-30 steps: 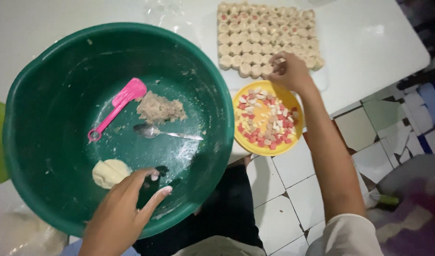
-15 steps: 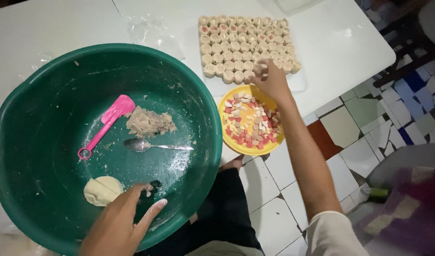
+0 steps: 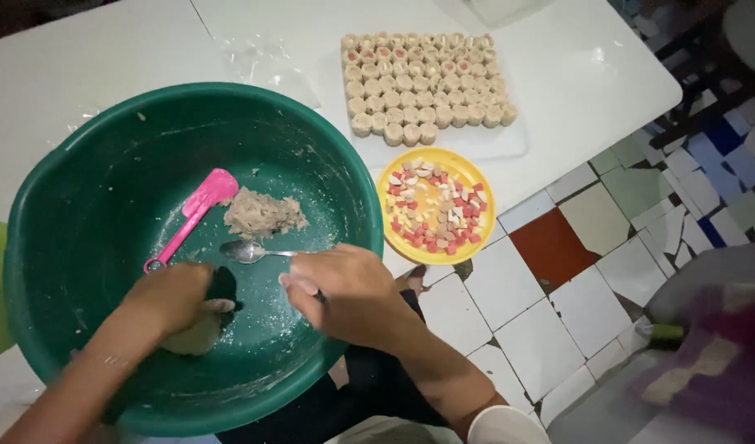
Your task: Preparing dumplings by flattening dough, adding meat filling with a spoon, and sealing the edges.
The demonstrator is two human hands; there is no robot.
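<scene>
Nearest the camera, the left hand (image 3: 170, 300) rests inside the large green basin (image 3: 81, 189), fingers curled over a pale lump of dough (image 3: 192, 337) on the basin floor; how firmly they press it cannot be told. Just beside it, the right hand (image 3: 345, 292) reaches over the basin's near rim, fingers bunched together around the handle end of a metal spoon (image 3: 246, 251), whose bowl lies flat on the basin bottom. Beyond the spoon sits a mound of brownish filling (image 3: 262, 215), with a pink spatula (image 3: 192, 215) lying slantwise to its left. To the right, past the rim, a yellow plate (image 3: 470, 177) holds chopped red and white bits. Farthest, rows of small filled dumplings (image 3: 423, 82) stand on a white tray (image 3: 476, 144) on the white table (image 3: 591, 66).
</scene>
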